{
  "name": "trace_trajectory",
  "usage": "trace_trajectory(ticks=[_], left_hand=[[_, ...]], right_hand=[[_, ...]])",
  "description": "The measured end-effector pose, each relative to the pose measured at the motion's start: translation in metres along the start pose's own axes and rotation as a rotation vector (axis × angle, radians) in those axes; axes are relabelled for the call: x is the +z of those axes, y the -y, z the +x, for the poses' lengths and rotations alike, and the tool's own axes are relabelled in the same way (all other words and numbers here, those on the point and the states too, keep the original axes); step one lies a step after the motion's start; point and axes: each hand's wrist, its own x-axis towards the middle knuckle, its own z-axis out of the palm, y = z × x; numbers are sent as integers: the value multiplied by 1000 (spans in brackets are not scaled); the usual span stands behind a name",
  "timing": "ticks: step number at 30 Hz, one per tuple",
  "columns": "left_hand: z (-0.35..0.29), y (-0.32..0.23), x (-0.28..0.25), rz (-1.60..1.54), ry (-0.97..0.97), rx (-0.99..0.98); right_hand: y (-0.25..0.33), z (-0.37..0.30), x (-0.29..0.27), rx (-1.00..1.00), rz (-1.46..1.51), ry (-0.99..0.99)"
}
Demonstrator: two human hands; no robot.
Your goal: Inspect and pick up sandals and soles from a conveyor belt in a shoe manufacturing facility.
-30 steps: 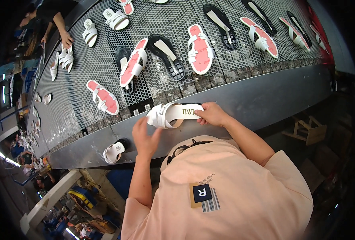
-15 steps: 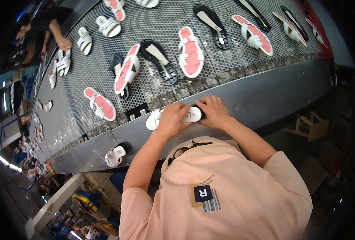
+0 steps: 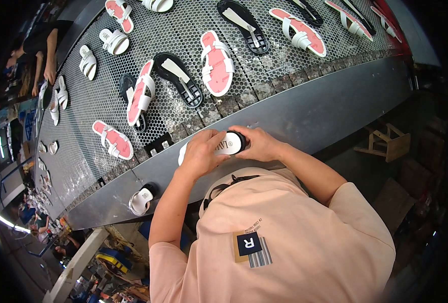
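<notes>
A sandal with a white insole and a black sole is between my hands, over the metal ledge. My left hand wraps around its middle, covering most of the white upper. At the heel end, my right hand grips the black edge with thumb and fingers. Another white sandal with a black heel lies on the ledge to the left. Beyond the ledge, a mesh conveyor carries white strappy uppers with pink surfaces and black soles.
On the far left of the belt, another person's hand is near some white sandals. A wooden stool stands on the floor at the right. Below the ledge at left runs a pale beam.
The uppers and soles on the belt have shifted left. My hands and the held sandal sit slightly further left in the picture, still gripped the same way. The other person's hand has moved.
</notes>
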Motion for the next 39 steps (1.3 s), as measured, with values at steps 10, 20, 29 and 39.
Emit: trace_trajectory(ticks=[10,20,29,39], left_hand=[[5,-8,3,-9,-5,7],[14,-25,13,52,-31,17],[43,-48,-5,45,-58,-60],[70,-56,-5,-575,94,-473]], right_hand=[[0,-5,-7,19,-33,5],[4,-10,-10,-65,-228,-186],[27,-21,-60,-133,-186,-90],[15,-3,-82,-258,1,-356]])
